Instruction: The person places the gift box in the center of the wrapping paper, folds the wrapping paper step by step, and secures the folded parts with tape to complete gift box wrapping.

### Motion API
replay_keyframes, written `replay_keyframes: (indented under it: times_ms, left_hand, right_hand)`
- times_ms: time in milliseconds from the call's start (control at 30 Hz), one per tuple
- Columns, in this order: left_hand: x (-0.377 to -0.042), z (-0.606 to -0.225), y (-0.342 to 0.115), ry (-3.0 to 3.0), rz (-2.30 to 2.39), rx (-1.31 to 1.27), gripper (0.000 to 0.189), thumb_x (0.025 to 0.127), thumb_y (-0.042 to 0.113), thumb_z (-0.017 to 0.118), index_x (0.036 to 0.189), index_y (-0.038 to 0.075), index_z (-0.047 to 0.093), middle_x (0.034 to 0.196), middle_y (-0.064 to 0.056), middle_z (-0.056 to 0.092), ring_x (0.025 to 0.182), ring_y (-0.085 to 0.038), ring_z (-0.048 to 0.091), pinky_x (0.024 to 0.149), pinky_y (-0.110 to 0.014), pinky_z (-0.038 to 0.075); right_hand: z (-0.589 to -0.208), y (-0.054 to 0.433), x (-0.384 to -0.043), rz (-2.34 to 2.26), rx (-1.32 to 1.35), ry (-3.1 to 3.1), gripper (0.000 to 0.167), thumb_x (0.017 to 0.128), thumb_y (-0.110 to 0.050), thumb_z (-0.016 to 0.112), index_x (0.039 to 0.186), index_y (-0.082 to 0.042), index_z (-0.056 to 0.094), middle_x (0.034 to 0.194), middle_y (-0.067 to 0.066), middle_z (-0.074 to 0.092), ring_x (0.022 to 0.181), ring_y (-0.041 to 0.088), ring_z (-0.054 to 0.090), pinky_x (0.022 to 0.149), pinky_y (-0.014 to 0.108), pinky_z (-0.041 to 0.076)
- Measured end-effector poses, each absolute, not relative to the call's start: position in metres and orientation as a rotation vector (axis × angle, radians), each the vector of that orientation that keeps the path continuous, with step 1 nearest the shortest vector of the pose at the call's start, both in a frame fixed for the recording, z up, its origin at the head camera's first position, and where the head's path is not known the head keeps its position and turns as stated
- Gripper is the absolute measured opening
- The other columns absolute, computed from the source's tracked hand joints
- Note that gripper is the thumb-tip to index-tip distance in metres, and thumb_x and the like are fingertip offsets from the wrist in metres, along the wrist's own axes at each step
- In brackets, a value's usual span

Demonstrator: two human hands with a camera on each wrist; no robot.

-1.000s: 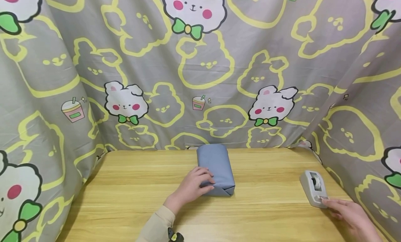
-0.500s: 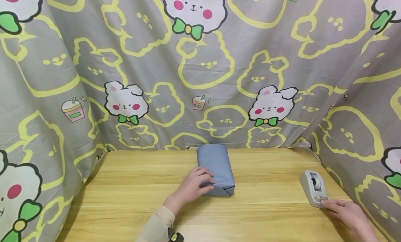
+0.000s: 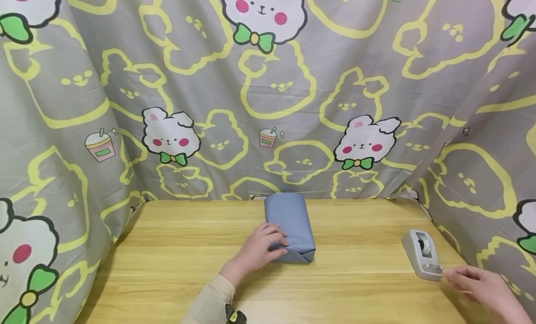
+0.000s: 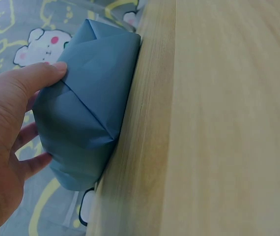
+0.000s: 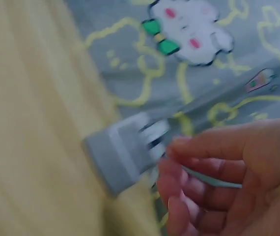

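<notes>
A flat blue-grey wrapped package (image 3: 293,221) lies on the table, with a folded flap across its near end. My left hand (image 3: 259,249) rests on its left part, thumb at the near edge; in the left wrist view the thumb and spread fingers of the left hand (image 4: 10,115) touch the wrapping (image 4: 98,83). At the right stands a grey tape dispenser (image 3: 412,256) with a roll of clear tape in it. Just off its cutter end, my right hand (image 3: 481,286) pinches what looks like a small clear strip of tape between thumb and index finger. The strip is barely visible.
The wooden table (image 3: 188,235) carries the package and the dispenser. A grey curtain (image 3: 209,96) printed with rabbits hangs behind and on both sides, close to the right hand and to the package's far end.
My right hand has come away from the dispenser's cutter, toward the right. The left hand and the package stay put; the head view has shifted slightly.
</notes>
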State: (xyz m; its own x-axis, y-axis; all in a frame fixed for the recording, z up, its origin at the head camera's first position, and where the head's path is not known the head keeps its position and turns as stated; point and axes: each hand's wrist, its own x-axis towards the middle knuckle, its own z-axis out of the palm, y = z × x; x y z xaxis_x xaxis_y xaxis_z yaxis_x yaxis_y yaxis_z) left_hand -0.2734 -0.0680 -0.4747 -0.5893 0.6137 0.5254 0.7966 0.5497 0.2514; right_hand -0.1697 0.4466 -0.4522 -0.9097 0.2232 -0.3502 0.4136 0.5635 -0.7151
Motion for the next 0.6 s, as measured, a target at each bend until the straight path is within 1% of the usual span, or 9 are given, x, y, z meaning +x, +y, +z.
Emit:
replay_keyframes:
  times_ms: [33,133,200,267,333,467,600]
  left_hand:
    - [-0.274,-0.475,-0.068,-2.415,-0.674,-1.150,0.010,0.086,0.029,0.075,0.094,0.025,0.071,0.112,0.006,0.068,0.118,-0.019,0.058,0.104,-0.035,0.047]
    - [-0.274,-0.475,-0.067,-2.427,-0.682,-1.141,0.010,0.086,0.029,0.075,0.094,0.025,0.071,0.112,0.006,0.068,0.118,-0.019,0.058,0.104,-0.035,0.047]
    - [-0.274,-0.475,-0.067,-2.427,-0.676,-1.137,0.010,0.086,0.029,0.075,0.093,0.025,0.071,0.111,0.006,0.068,0.118,-0.018,0.058,0.104,-0.035,0.047]
    - [-0.274,-0.476,-0.067,-2.422,-0.672,-1.138,0.009,0.086,0.029,0.075,0.093,0.025,0.071,0.111,0.006,0.068,0.118,-0.018,0.058,0.104,-0.035,0.047]
    - [-0.274,-0.476,-0.067,-2.416,-0.672,-1.139,0.009,0.086,0.029,0.075,0.093,0.024,0.071,0.111,0.006,0.068,0.118,-0.018,0.058,0.104,-0.035,0.047]
    - [-0.274,-0.477,-0.067,-2.405,-0.688,-1.138,0.009,0.085,0.027,0.075,0.093,0.024,0.071,0.111,0.006,0.068,0.118,-0.018,0.058,0.104,-0.035,0.047]
    - [-0.273,-0.477,-0.067,-2.406,-0.697,-1.140,0.010,0.085,0.027,0.075,0.093,0.024,0.070,0.111,0.006,0.068,0.118,-0.019,0.058,0.104,-0.036,0.047]
  right_hand:
    - [-0.449,0.443,-0.168,-1.308,0.487,2.579,0.038,0.097,-0.034,0.058,0.102,0.002,0.069,0.082,-0.010,0.069,0.072,0.003,0.059,0.066,0.026,0.054]
    - [-0.445,0.421,-0.167,-1.415,0.240,2.587,0.028,0.099,-0.023,0.057,0.103,0.001,0.069,0.084,-0.013,0.070,0.075,0.001,0.062,0.069,0.023,0.055]
    - [-0.447,0.399,-0.170,-1.468,0.027,2.601,0.024,0.098,-0.015,0.057,0.105,0.006,0.068,0.085,-0.014,0.070,0.078,0.000,0.064,0.070,0.022,0.056]
    - [-0.448,0.374,-0.175,-1.517,-0.164,2.585,0.024,0.097,-0.010,0.057,0.106,0.011,0.065,0.086,-0.013,0.070,0.079,0.000,0.064,0.071,0.022,0.056]
    - [-0.448,0.348,-0.181,-1.565,-0.285,2.551,0.026,0.096,-0.009,0.057,0.106,0.015,0.062,0.085,-0.011,0.069,0.078,0.001,0.064,0.070,0.023,0.056]
    - [-0.449,0.299,-0.197,-1.677,-0.407,2.443,0.031,0.095,-0.009,0.059,0.108,0.020,0.058,0.083,-0.010,0.069,0.077,0.000,0.063,0.070,0.024,0.057]
    - [-0.451,0.254,-0.211,-1.819,-0.356,2.353,0.034,0.094,-0.009,0.061,0.111,0.021,0.057,0.084,-0.011,0.070,0.077,0.002,0.065,0.072,0.024,0.057]
